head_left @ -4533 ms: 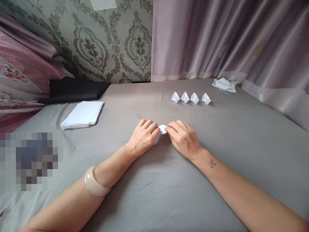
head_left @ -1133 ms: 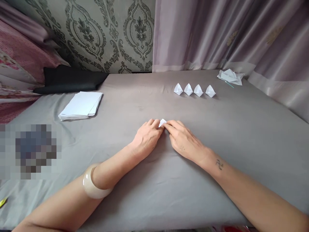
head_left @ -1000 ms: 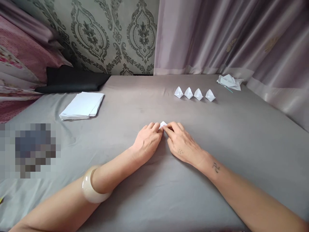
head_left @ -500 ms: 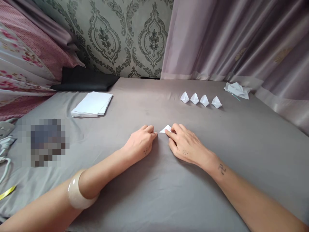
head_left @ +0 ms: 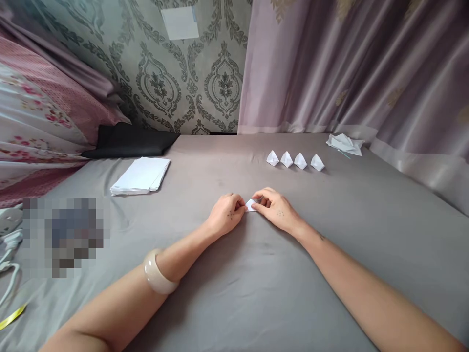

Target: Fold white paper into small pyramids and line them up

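A small folded piece of white paper [head_left: 250,205] is between my two hands, just above or on the grey cloth surface. My left hand [head_left: 227,213] pinches its left corner between thumb and curled fingers. With thumb and fingertips, my right hand [head_left: 274,209] grips the right side. The paper shows a pointed top; its side corners are hidden by my fingers. A pale bangle [head_left: 158,274] is on my left forearm.
Several folded white paper boats [head_left: 287,160] stand in a row behind my right hand. A stack of white paper [head_left: 141,175] lies at the left, near a black cloth [head_left: 135,140]. Loose folded papers [head_left: 345,143] lie at the far right. White cables [head_left: 10,244] and a yellow strip [head_left: 12,317] are at the left edge.
My left hand has moved right and taken hold of the paper's left corner. My right hand has gone from pressing the paper flat to pinching its right side. The view has tilted up.
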A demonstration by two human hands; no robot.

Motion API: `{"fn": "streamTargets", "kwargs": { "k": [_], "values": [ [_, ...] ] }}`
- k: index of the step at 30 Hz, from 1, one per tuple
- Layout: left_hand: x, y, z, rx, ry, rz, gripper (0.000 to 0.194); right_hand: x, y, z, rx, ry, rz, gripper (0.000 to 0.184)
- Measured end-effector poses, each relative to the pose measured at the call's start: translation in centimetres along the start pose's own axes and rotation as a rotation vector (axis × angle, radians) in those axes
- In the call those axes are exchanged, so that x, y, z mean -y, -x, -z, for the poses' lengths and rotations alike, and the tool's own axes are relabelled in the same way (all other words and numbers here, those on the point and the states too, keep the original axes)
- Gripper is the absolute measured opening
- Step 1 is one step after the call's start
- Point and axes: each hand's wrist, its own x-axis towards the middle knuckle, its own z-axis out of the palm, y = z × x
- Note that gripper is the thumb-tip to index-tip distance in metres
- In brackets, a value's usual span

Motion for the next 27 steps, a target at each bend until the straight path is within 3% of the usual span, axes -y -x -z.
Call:
{"fn": "streamTargets", "kwargs": {
  "k": [3,8,12,16,21,24,27],
  "values": [
    [0.2,0.3,-0.1,-0.029,0.012,-0.025,0.008,0.1,0.5,-0.1,-0.023,0.112,0.066,0.027],
    [0.1,0.6,-0.4,-0.054,0.018,-0.041,0.008,0.4,0.9,-0.1,0.049,0.133,0.101,0.018],
    [-0.4,0.7,0.0,-0.054,0.075,-0.029,0.023,0.9,1.0,0.0,0.032,-0.012,0.042,0.014],
    [-1.0,0.8,0.5,-0.002,0.24,-0.043,0.022,1.6,1.2,0.3,0.031,-0.282,-0.031,0.017],
    [-1.2,0.8,0.6,-0.131,0.661,0.04,0.025,2.3,1.1,0.7,-0.098,-0.649,-0.126,0.031],
    [-1.5,1.0,0.6,-0.071,0.81,0.068,0.026,2.5,1.1,1.0,-0.121,-0.695,-0.167,0.029],
    [-1.8,1.4,0.9,-0.019,0.759,0.061,0.03,2.7,1.2,1.4,-0.081,-0.655,-0.158,0.026]
  ]
}}
